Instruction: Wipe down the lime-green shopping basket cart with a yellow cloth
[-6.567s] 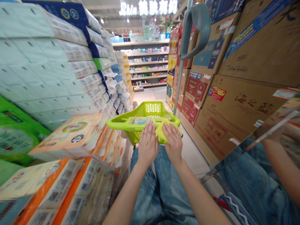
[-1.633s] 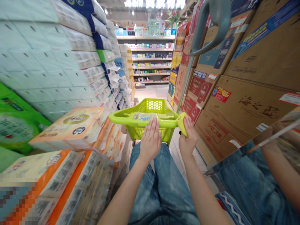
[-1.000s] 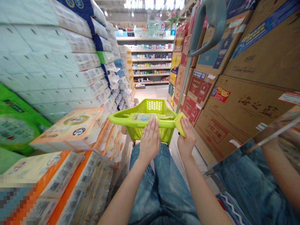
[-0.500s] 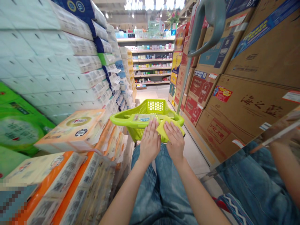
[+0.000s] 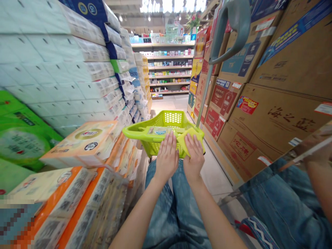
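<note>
A lime-green shopping basket on wheels [image 5: 169,119] stands in the aisle in front of my knees. My left hand [image 5: 167,157] lies flat on its near rim, fingers stretched out. My right hand [image 5: 194,155] presses a yellow cloth [image 5: 187,139] against the rim's right corner, fingers laid over the cloth. A grey pull handle [image 5: 232,24] on a metal pole rises from the basket's right side to the top of the view.
Stacked tissue packs [image 5: 85,145] line the left side, close to my left arm. Brown cardboard cartons [image 5: 269,114] are stacked on the right. A mirror-like panel [image 5: 285,193] at the lower right reflects jeans and an arm. Shelves [image 5: 168,69] close the aisle's far end.
My right hand with the yellow cloth came back from the basket's right corner to the near rim beside my left hand. My left hand stayed flat on the rim.
</note>
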Tool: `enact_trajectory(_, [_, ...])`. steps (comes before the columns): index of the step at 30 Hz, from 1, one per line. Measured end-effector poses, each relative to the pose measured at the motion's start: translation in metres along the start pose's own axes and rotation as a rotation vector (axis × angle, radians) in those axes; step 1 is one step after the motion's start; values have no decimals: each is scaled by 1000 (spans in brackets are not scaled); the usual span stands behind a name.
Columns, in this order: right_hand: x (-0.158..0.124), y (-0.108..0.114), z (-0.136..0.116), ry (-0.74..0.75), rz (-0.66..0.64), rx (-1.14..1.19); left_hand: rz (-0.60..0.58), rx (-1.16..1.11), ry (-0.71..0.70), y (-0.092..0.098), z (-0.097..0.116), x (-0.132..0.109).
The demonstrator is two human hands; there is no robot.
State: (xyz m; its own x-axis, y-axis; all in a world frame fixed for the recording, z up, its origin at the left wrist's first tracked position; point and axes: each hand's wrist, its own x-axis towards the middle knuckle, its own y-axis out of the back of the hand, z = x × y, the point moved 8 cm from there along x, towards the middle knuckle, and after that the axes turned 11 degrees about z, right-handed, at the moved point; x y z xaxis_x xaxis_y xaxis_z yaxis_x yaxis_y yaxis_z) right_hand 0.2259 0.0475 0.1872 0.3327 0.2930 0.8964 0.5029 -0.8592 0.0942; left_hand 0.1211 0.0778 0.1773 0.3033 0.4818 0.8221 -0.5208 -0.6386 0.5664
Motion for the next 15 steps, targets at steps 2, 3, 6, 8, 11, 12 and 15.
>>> enact_trajectory(2, [-8, -9, -14, 84, -81, 1, -12, -9, 7, 0, -1, 0])
enact_trajectory(3, [-9, -10, -17, 112, -96, 2, -13, -12, 8, 0, -2, 0])
enact_trajectory(6, [-5, -3, -6, 157, -82, 8, -2, -10, 2, 2, -1, 2])
enact_trajectory(8, [5, 8, 14, 112, -28, 24, 5, -4, -8, 2, 0, 3])
enact_trajectory(11, [21, 24, 55, -100, 89, 54, 7, 6, -14, 2, 1, 4])
enact_trajectory(12, [24, 27, 66, -171, 120, 63, 9, 8, -13, 2, 2, 4])
enact_trajectory(15, [25, 25, 66, -216, 129, 49, 7, 12, -4, 2, 2, 3])
